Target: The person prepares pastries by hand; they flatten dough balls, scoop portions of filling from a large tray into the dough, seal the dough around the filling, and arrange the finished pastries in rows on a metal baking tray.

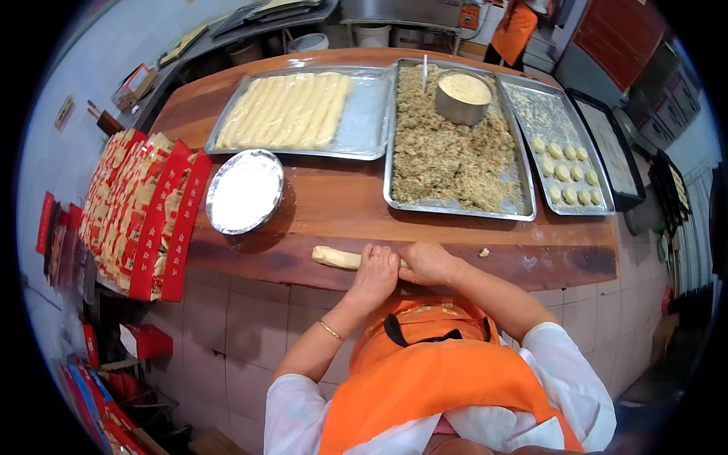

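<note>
A pale dough roll [336, 258] lies along the near edge of the wooden counter [334, 205]. My left hand [376, 273] is closed over the roll's right part, a gold bangle on its wrist. My right hand [426, 262] presses against the left hand at the roll's end, fingers curled on the dough. A small dough crumb [484, 252] lies just right of my hands. I wear an orange apron over white sleeves.
Behind my hands stand a tray of long dough logs [292, 110], a round foil-covered pan of white flour [244, 191], a big tray of shredded filling [447, 152] with a metal bowl [463, 96], and a tray of shaped pieces [563, 163]. Red folded boxes [144, 212] are stacked at left.
</note>
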Available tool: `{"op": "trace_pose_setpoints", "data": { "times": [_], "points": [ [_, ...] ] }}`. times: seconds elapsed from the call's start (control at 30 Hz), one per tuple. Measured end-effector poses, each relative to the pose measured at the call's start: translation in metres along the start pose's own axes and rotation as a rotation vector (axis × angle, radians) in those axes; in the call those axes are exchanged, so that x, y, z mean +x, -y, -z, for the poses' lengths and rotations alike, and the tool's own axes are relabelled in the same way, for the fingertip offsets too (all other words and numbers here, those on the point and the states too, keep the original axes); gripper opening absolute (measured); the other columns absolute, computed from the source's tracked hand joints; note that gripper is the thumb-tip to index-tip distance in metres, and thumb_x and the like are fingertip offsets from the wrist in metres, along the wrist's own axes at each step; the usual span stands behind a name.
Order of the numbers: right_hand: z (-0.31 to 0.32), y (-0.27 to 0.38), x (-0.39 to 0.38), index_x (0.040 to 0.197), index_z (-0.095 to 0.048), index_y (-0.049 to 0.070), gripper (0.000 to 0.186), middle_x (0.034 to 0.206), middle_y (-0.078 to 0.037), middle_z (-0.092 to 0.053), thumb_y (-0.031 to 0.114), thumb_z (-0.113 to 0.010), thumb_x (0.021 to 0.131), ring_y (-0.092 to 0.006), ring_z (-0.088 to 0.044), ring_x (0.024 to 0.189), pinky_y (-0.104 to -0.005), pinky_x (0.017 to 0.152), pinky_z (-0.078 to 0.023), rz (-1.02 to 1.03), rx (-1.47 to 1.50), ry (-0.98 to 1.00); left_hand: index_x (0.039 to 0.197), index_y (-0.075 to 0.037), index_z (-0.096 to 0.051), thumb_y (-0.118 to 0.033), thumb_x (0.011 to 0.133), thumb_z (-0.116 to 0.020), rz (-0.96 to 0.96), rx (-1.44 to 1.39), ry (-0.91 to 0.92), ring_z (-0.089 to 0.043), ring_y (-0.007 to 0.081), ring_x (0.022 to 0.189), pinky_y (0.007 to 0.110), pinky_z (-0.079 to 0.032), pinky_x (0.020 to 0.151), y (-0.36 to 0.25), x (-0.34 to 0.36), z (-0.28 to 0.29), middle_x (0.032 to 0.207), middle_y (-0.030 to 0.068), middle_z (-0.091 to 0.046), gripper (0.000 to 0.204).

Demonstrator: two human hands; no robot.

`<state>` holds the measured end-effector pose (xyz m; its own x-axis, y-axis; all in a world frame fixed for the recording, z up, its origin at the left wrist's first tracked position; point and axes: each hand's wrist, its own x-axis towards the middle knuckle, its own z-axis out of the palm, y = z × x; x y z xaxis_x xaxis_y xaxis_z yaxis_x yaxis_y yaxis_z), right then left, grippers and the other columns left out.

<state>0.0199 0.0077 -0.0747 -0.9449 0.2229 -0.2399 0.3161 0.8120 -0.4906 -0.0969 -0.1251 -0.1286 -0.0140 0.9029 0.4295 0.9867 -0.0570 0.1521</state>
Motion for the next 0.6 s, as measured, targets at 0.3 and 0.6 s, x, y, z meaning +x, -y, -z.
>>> {"op": "trace_pose_setpoints", "data": {
  "times": [0.3,0.6],
  "points": [
    [-0.014,-0.029,-0.049,0.089,-0.064,0.003,0.020,0.080,0.000,-0.064,0.023,-0.062,0.091,-0.0150,-0.058,0.070,-0.0318,0.068,-0.049,-0.021,1.183,-0.007,0.107,-0.001,-0.056,-0.014,0.082,-0.060,0.080,-0.053,0.205,-0.051,0.0352,0.107,0.051,-0.031,0.105,-0.014,0.016,-0.020,0.107,0.0196,-0.053,0.028],
    [0.003,-0.069,-0.087,0.098,-0.066,0.001,0.033,0.082,-0.015,-0.064,0.033,-0.058,0.097,-0.0286,-0.062,0.073,-0.0377,0.070,-0.050,-0.002,0.563,-0.298,0.139,-0.003,-0.050,-0.009,0.091,-0.066,0.380,-1.173,0.107,-0.065,0.0249,0.094,0.033,-0.052,0.084,-0.060,0.048,-0.003,0.109,0.0160,-0.064,0.051]
  ]
}}
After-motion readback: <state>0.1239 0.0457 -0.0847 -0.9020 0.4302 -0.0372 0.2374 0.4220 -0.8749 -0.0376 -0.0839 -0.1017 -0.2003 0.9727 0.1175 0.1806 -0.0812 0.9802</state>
